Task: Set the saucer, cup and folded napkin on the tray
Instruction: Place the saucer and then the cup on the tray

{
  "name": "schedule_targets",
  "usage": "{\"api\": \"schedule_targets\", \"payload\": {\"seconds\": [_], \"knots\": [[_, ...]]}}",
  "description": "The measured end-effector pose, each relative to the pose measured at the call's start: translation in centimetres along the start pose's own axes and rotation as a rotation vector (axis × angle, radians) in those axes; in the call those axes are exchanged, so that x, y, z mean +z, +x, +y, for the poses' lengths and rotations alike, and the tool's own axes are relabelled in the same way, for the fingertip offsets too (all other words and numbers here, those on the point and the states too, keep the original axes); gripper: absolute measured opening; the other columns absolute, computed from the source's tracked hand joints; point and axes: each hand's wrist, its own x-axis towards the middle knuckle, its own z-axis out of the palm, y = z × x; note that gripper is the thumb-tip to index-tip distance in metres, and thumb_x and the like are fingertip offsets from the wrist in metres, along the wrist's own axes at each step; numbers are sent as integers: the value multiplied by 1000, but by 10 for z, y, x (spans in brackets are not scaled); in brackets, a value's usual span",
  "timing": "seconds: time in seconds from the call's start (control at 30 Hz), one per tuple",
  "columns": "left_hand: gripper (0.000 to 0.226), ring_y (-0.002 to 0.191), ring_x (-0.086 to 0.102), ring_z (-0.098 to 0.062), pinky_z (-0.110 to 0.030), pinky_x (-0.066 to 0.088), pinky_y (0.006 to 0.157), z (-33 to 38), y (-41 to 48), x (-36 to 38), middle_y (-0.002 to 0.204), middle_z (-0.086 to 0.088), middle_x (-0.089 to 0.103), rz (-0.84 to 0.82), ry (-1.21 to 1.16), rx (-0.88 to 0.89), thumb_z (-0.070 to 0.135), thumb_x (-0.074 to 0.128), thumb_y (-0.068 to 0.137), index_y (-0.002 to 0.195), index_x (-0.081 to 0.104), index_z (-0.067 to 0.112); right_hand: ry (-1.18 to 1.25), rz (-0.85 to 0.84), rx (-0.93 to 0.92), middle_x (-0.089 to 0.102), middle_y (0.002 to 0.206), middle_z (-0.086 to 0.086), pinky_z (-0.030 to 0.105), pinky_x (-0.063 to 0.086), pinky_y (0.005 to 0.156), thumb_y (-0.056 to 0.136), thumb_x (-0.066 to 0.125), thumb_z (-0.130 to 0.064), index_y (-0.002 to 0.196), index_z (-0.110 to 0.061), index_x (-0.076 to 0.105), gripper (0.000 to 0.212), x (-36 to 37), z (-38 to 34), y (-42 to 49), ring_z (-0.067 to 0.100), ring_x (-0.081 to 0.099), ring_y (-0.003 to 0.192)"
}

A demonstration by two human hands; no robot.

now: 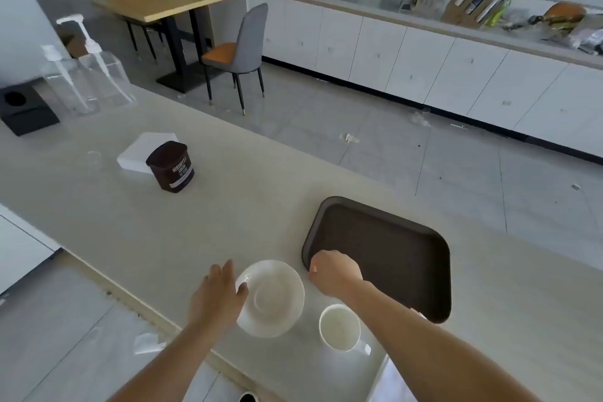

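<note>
My left hand lay against the saucer at its nine o'clock edge, fingers spread loosely and the thumb touching the rim; it was open, not clamped on anything that I could see. The white saucer sat flat on the pale counter, close to the near edge, and it was not on the tray.

My right hand hovered at the saucer's two o'clock, just beside the rim and over the near left corner of the tray. Its fingers were curled downward and inward, and I could not tell whether they pinched anything or merely hung bent.

The dark brown tray lay at three o'clock from the saucer, bare on its surface, its long side running away from me. The white cup stood upright on the counter at five o'clock from the saucer, near it but apart, with its handle turned toward my right forearm.

The folded napkin, a white square, lay well apart at eleven o'clock, far up the counter. A brown cocoa tin stood just in front of it, overlapping its near corner from my view. Farther still at ten o'clock stood two clear pump bottles and a black box.
</note>
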Motion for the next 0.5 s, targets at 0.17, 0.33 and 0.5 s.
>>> {"api": "schedule_targets", "payload": {"seconds": [0.17,0.33,0.5], "knots": [[27,90,61,-32,-36,48,73,-6,3,14,104,-11,60,-62,-177,-144,32,47,92,105,54,10,48,-112,112,54,68,-2,31,47,62,86,60,-33,65,-20,48,28,18,-6,6,26,57,68],[19,72,56,-24,-35,46,65,-10,4,25,79,-6,67,-26,-293,-151,19,49,90,80,62,10,103,-196,138,73,86,1,34,55,71,86,63,-33,91,-14,67,20,27,-7,13,24,69,81],[33,56,45,-19,-32,32,53,-7,5,31,57,-2,50,2,-367,-166,10,49,89,57,43,13,175,-238,154,78,84,3,36,59,78,83,66,-19,83,-12,74,11,32,-6,19,24,73,83]]}}
